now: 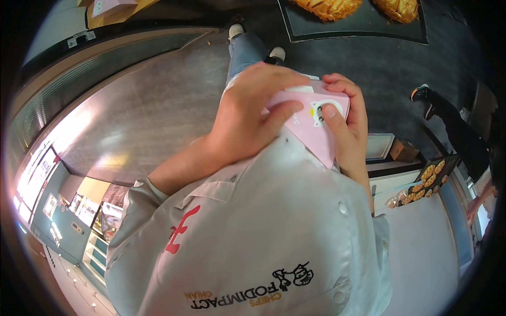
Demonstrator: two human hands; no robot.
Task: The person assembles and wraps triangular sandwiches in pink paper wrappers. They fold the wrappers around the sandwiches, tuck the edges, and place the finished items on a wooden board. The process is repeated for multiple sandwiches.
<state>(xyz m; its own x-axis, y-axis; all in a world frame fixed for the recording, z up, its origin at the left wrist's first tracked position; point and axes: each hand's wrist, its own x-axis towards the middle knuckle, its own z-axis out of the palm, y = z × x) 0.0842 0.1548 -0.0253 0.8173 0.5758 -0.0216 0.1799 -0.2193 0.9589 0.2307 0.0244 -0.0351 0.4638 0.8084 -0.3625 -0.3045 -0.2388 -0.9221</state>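
A small pink folded-card carton (312,134) is held between both hands, close in front of the white jacket (276,221). It bears a white cartoon animal face and some writing, and a white flap shows near its top. My left hand (249,106) reaches across from the left, its fingers over the carton's upper left side and its thumb on the printed panel. On the right side, my right hand (352,114) grips the carton, with the thumb pressing beside the cartoon face and fingers curled behind the edge. Both palms hide parts of the carton.
A black tray (355,34) with golden shredded-crust pastries (328,8) is at the top. Another pink carton (112,5) rests on a wooden surface, upper left. At right are a person's leg (454,118), a cardboard box (403,151) and a tray of small pastries (429,183).
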